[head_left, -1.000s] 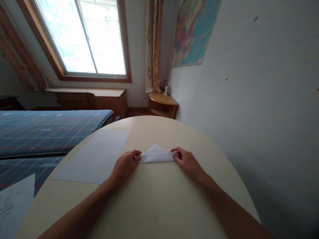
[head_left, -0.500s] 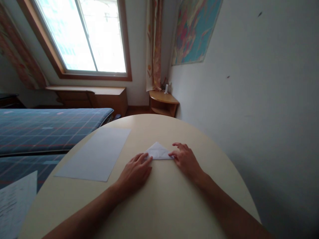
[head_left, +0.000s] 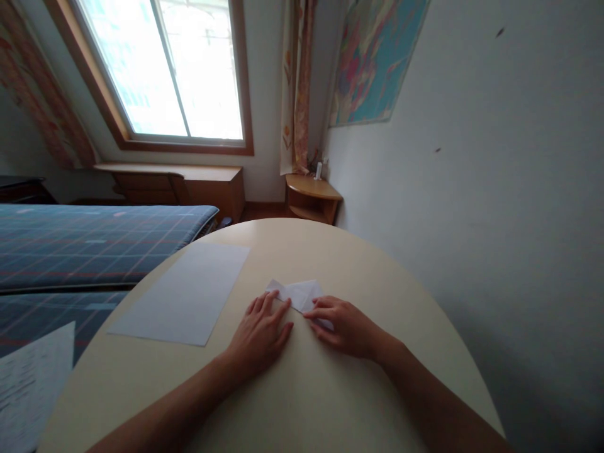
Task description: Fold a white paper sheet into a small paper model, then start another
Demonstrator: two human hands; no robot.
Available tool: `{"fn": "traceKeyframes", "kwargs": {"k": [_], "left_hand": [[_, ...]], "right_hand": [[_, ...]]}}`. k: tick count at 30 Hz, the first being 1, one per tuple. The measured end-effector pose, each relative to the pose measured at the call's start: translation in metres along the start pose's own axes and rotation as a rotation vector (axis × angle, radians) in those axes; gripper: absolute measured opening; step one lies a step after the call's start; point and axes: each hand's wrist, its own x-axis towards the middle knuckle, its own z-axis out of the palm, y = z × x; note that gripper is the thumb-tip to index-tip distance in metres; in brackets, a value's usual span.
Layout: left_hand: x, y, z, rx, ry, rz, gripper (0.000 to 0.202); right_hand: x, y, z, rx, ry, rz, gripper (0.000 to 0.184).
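A small piece of folded white paper [head_left: 302,290] lies on the round cream table between my hands, turned at an angle with its right part lower. My left hand [head_left: 262,330] rests flat on the table, fingers spread, their tips on the paper's near left edge. My right hand [head_left: 346,324] has closed on the right corner, which shows between the fingers and the thumb. Part of that corner is hidden by the fingers.
A larger plain white sheet [head_left: 189,296] lies on the left side of the table [head_left: 302,402]. Beyond the table's left edge are a printed sheet [head_left: 38,384] and a plaid mattress [head_left: 94,245]. A white wall [head_left: 509,239] runs along the right.
The folded paper has turned clockwise, its right side swinging down toward me. My right hand has moved down and left and closed on the corner. My left hand stays nearly in place.
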Motion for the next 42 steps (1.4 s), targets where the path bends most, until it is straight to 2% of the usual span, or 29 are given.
{"fn": "traceKeyframes", "kwargs": {"k": [5,11,16,20,23,27,35,42], "left_hand": [[0.003,-0.009,0.0,-0.085,-0.002,0.08,0.039],[0.008,-0.024,0.0,-0.183,-0.003,0.119,0.03],[0.008,-0.025,0.004,-0.116,-0.019,0.054,0.04],[0.012,-0.023,0.003,-0.041,-0.003,-0.04,0.046],[0.017,-0.025,0.003,-0.031,0.025,-0.084,0.045],[0.021,-0.028,0.003,-0.06,0.056,-0.07,0.041],[0.016,-0.023,0.002,-0.103,0.074,0.003,0.043],[0.018,-0.023,0.002,-0.081,0.055,-0.051,0.035]], "right_hand": [[-0.001,0.0,-0.001,0.066,-0.019,-0.023,0.038],[0.0,-0.003,0.003,0.039,-0.07,-0.037,0.04],[-0.002,0.005,0.005,0.036,-0.159,0.006,0.049],[-0.002,0.007,0.003,0.035,-0.164,0.002,0.047],[-0.002,0.007,0.002,0.025,-0.168,-0.015,0.046],[-0.001,0.004,0.001,0.008,-0.15,-0.026,0.048],[0.001,-0.013,-0.003,0.001,-0.172,-0.067,0.051],[0.006,-0.041,0.003,-0.183,-0.137,0.058,0.048]]}}
